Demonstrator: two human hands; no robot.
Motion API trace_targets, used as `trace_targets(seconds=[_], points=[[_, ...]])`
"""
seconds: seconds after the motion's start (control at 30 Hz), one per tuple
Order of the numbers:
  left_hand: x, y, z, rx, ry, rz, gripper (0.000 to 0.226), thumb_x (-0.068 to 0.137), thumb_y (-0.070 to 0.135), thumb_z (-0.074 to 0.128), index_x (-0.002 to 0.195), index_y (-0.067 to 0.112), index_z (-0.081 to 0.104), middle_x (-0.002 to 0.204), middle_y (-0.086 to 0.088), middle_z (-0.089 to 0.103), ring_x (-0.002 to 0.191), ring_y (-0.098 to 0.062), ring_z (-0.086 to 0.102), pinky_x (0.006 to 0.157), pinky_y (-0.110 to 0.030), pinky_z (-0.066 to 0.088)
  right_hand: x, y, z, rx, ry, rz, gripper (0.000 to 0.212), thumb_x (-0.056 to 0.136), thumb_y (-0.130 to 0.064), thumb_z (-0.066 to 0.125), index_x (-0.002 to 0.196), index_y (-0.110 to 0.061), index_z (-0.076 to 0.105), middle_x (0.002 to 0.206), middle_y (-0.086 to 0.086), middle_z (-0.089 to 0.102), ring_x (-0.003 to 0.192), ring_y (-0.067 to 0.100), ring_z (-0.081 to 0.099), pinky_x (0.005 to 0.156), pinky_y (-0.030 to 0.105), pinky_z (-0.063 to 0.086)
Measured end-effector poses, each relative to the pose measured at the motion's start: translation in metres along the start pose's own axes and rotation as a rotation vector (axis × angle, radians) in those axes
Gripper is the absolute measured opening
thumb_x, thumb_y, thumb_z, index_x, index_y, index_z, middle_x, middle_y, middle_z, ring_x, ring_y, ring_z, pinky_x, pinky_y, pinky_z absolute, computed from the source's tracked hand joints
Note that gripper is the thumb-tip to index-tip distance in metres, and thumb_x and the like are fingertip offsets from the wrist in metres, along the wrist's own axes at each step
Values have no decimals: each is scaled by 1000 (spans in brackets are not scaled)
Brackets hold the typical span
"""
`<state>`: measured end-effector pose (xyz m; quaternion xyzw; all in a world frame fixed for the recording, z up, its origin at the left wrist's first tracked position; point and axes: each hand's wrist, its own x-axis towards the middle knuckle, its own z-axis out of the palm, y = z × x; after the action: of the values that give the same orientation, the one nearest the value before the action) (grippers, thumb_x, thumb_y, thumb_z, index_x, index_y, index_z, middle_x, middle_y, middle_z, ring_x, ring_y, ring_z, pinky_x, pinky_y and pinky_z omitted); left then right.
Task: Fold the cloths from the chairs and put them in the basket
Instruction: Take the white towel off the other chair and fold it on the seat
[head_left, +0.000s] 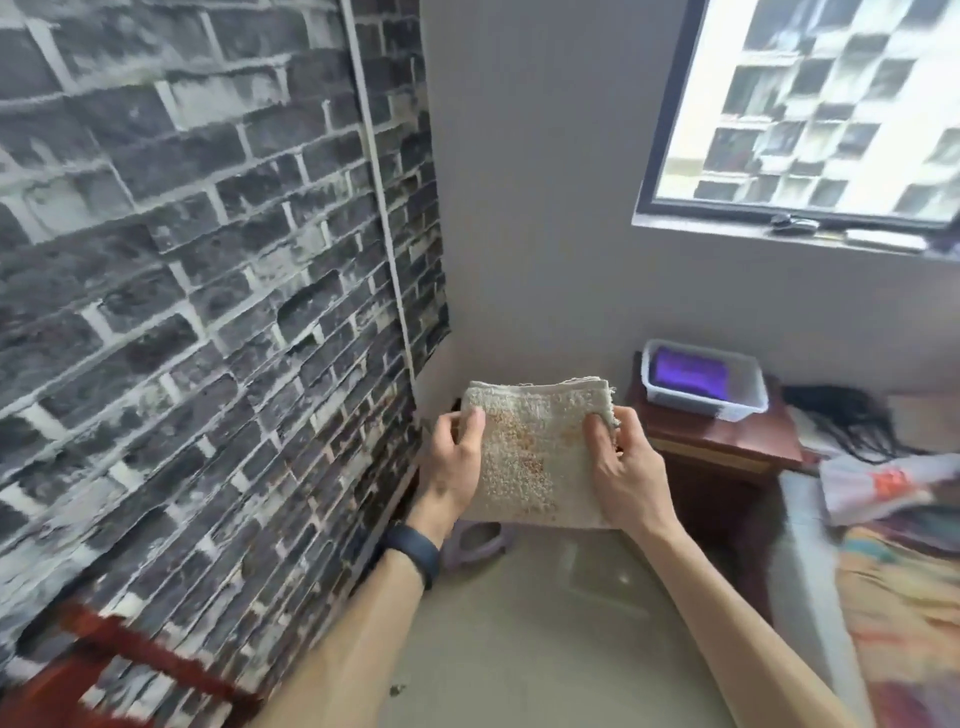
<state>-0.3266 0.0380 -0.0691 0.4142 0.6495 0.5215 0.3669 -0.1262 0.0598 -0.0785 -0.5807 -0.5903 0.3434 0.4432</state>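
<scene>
Cloth (535, 441), folded small, is gripped at either edge by left hand (454, 467) and right hand (621, 473), seemingly to hold its layers together for the basket (740, 410) beyond the right.

One wide-angle camera on the person's head looks forward and down, close above the left hand (451, 460) and right hand (626, 470). It faces a room corner (441, 218): brick-patterned wall (182, 260) left, window (810, 104) far right.

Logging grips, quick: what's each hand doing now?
Left hand: grips the folded cream terry cloth.
Right hand: grips the same cloth's right edge.
</scene>
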Motion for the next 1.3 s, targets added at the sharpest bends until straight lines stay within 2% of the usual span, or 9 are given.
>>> trace_targets(seconds=[0.1,0.27,0.37,0.5,0.63,0.73,0.83,1.07,1.3], points=[[5,-8,45,-22,-76,10,25,101,39,52,108,18,63,96,3,66,95,-19,63,85,-32,50,-3,20,-32,-36,93,41,15,99,-53,50,91,-40,53,75,-14,69,66,0,64,56,16,45],[23,-13,115,-185,-277,-106,5,94,26,67,99,24,67,92,-1,71,88,-19,67,82,-36,56,16,68,-94,-51,124,157,20,95,-56,57,93,-37,60,77,-3,72,69,4,69,64,30,55],[43,-11,161,-217,-384,-169,9,90,24,72,98,24,70,91,-5,74,84,-19,72,79,-36,59,41,101,-130,8,110,216,17,93,-58,60,93,-41,62,83,3,74,78,19,73,72,41,60],[76,-6,231,-192,-453,-244,15,86,30,76,99,23,73,103,-16,74,99,-34,70,91,-50,56,86,142,-172,73,119,263,26,86,-67,61,96,-43,64,84,1,75,77,17,74,73,43,62],[105,-1,296,-152,-466,-293,14,87,30,75,99,23,73,103,-15,74,94,-30,71,93,-52,55,132,171,-206,117,117,314,19,89,-62,62,96,-44,65,83,3,74,78,17,73,72,37,59],[125,-1,335,-109,-482,-333,19,89,31,72,105,20,70,106,-12,74,90,-23,71,79,-42,59,159,189,-225,172,87,372,10,92,-55,64,95,-45,66,83,1,74,75,12,72,64,25,55],[144,-4,363,-88,-510,-419,22,92,33,69,110,20,68,107,-3,75,86,-14,73,61,-26,55,181,210,-238,304,-51,481,6,93,-45,68,99,-43,67,92,1,76,88,15,75,66,32,61],[208,-30,416,63,-674,-591,23,92,36,69,113,27,67,106,-1,76,104,-30,70,95,-52,54,249,267,-253,333,-102,655,10,95,-33,69,98,-43,69,96,3,75,88,10,75,63,35,62],[307,-60,490,47,-742,-720,31,88,39,72,116,28,65,105,-2,76,95,-24,74,75,-40,60,357,325,-254,318,-89,783,18,93,-36,71,110,-38,67,107,4,75,93,13,75,70,40,63]])
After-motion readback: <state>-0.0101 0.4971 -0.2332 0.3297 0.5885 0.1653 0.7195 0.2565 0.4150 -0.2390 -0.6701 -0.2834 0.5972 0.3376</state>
